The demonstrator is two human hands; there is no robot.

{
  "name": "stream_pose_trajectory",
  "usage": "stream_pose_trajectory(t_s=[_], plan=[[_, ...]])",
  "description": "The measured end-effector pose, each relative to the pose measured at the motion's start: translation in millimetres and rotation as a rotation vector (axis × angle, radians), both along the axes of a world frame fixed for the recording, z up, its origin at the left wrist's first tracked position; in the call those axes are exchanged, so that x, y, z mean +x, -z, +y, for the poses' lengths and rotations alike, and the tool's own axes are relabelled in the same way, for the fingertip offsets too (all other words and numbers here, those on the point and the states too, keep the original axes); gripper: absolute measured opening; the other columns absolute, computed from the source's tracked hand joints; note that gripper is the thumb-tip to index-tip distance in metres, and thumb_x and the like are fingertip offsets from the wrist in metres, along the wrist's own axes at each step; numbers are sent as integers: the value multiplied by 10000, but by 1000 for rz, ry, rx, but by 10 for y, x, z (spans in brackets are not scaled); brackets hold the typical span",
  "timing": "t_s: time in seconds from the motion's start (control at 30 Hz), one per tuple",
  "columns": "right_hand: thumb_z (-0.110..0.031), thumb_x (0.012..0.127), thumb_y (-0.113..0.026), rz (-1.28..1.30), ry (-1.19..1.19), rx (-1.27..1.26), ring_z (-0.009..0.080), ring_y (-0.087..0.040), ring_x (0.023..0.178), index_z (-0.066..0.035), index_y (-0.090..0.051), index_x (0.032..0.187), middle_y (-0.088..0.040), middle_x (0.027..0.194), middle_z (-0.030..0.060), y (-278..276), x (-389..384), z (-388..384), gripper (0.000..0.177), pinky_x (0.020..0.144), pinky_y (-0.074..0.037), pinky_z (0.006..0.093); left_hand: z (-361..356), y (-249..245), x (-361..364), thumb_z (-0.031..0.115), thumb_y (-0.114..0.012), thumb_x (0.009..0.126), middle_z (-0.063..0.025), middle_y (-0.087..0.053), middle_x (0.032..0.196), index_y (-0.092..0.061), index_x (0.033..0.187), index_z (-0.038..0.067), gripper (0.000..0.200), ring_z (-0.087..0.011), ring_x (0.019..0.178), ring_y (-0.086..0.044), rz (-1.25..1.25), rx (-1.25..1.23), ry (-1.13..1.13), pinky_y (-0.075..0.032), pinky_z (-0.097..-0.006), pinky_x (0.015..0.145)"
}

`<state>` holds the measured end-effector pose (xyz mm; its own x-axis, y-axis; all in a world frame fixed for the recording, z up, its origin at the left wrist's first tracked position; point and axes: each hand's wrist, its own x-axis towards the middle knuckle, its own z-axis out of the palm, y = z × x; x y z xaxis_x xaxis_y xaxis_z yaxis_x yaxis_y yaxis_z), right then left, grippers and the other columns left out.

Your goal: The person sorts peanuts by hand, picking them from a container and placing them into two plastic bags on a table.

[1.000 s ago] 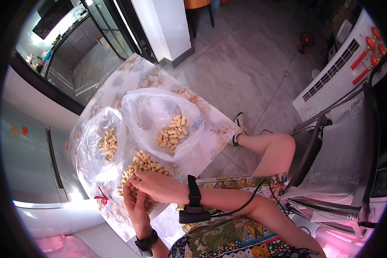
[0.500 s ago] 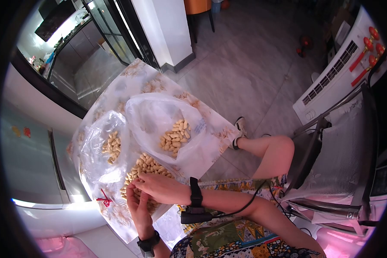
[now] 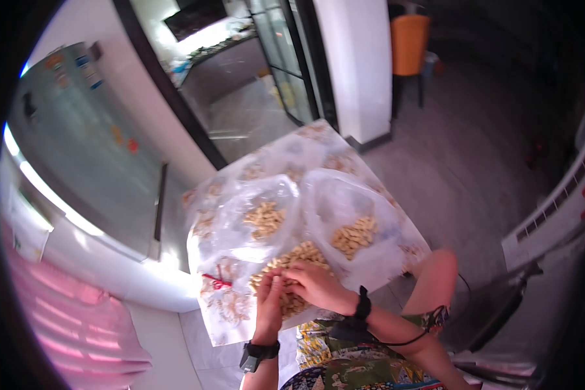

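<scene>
A heap of unshelled peanuts [image 3: 305, 252] lies at the near side of the table. Over it, my left hand [image 3: 268, 305] and my right hand [image 3: 322, 287] meet, with their fingertips pinched together. Blur and the fingers hide whatever is between them. Beyond the heap, to the left, a clear plastic bag [image 3: 233, 214] lies open with a small group of peanuts [image 3: 265, 221] in it. To the right, a second whitish bag [image 3: 389, 227] holds another group of peanuts [image 3: 355, 238].
The table [image 3: 231, 315] has a flower-patterned cover, and a red ribbon [image 3: 218, 282] lies on its left part. A fridge [image 3: 97, 162] stands to the left and an orange chair [image 3: 410, 45] at the back. A black cable [image 3: 406, 342] runs along my right forearm.
The view has swung left, so the table and bags appear further right and more of the fridge shows. Both hands remain together over the peanut heap.
</scene>
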<state>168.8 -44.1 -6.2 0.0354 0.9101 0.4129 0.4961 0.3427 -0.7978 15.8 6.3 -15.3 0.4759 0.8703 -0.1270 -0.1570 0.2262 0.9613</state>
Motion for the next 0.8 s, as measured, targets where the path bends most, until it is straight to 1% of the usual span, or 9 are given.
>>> stream_pose_trajectory(t_s=[0.1,0.17,0.3,0.43,0.53,0.6,0.67,0.77,0.8], plan=[[-79,826,-682,26,-66,1,322,-613,899,-24,-612,1091,-597,1001,127,-72,3,60,279,769,-497,400,4,-34,-11,297,-465,1044,-40,-620,1088,-538,1242,46,328,-101,952,-594,-82,-40,-42,-492,-244,813],[-75,822,-684,-18,-89,28,324,-615,894,-21,-610,1087,-597,1002,132,-117,-35,112,281,768,-499,400,47,59,-79,338,-425,1049,-74,-638,1064,-540,1209,52,348,-162,896,-651,-120,-190,1,-557,-294,734],[-71,808,-689,-50,-102,74,341,-608,925,-23,-581,1115,-584,1034,153,-169,-142,176,329,792,-499,403,116,199,-157,392,-408,1045,-83,-651,1019,-560,1173,61,387,-164,815,-665,-223,-282,10,-558,-287,617],[-76,800,-690,-77,-65,125,364,-584,993,-39,-549,1183,-560,1094,172,-76,-229,152,410,838,-490,415,119,148,-152,357,-448,1035,-51,-654,935,-582,1149,65,341,-156,715,-659,-241,-351,-43,-543,-271,553],[-41,815,-648,-58,-90,122,368,-573,1030,-40,-516,1235,-543,1135,171,-56,-218,119,441,852,-493,415,123,186,-167,305,-469,1033,-53,-652,990,-559,1181,76,287,-139,763,-655,-287,-324,1,-531,-241,562],[-63,800,-676,-14,-78,120,353,-583,1011,-48,-549,1197,-572,1082,158,-48,-199,129,417,853,-488,409,121,141,-175,261,-511,1018,-23,-637,909,-574,1141,85,223,-87,672,-590,-290,-337,28,-421,-199,490],[-74,810,-681,17,-53,134,348,-593,996,-39,-557,1177,-589,1069,153,-105,-185,101,389,835,-495,402,56,35,-132,237,-515,1016,-24,-642,902,-577,1135,87,201,-78,673,-581,-271,-349,-18,-409,-199,491],[-86,832,-677,81,-35,141,364,-595,1005,-39,-549,1182,-598,1075,162,-83,-164,107,376,838,-502,405,39,-65,-119,222,-500,1018,-21,-612,954,-559,1111,82,179,-119,719,-607,-248,-370,-46,-470,-226,519],[-72,833,-699,105,-12,141,309,-630,922,-42,-572,1154,-616,1048,140,-137,-166,94,346,757,-515,362,3,-152,-105,203,-512,1014,-58,-640,1008,-573,1127,61,192,-119,784,-618,-257,-381,-61,-479,-218,573]])
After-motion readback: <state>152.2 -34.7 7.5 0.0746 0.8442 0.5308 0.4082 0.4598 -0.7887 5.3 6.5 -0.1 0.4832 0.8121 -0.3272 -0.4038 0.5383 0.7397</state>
